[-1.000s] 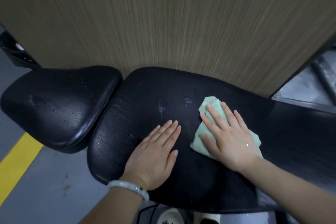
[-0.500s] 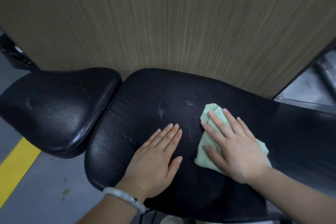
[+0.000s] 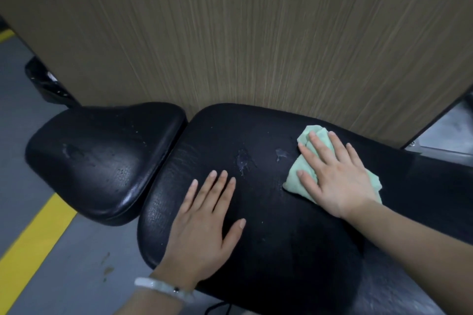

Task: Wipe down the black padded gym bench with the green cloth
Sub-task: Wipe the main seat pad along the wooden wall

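Observation:
The black padded gym bench has a long back pad point(image 3: 281, 233) across the middle and a smaller seat pad point(image 3: 102, 161) to its left. My right hand point(image 3: 335, 176) presses flat, fingers straight, on the crumpled light green cloth point(image 3: 297, 181), which lies on the back pad toward its far right side. My left hand point(image 3: 204, 222) rests flat on the back pad's near left part, a white bracelet at the wrist. Two wet smears point(image 3: 244, 160) show on the pad between the hands, just left of the cloth.
A wood-grain panel point(image 3: 256, 33) stands directly behind the bench. Grey floor with a yellow stripe point(image 3: 33, 243) lies at the left. A metal surface point(image 3: 448, 135) sits at the far right, and a dark object point(image 3: 43, 82) at the far left behind the seat pad.
My right hand and the cloth have slid to the right and away from me along the back pad. The left hand has stayed in place on the pad.

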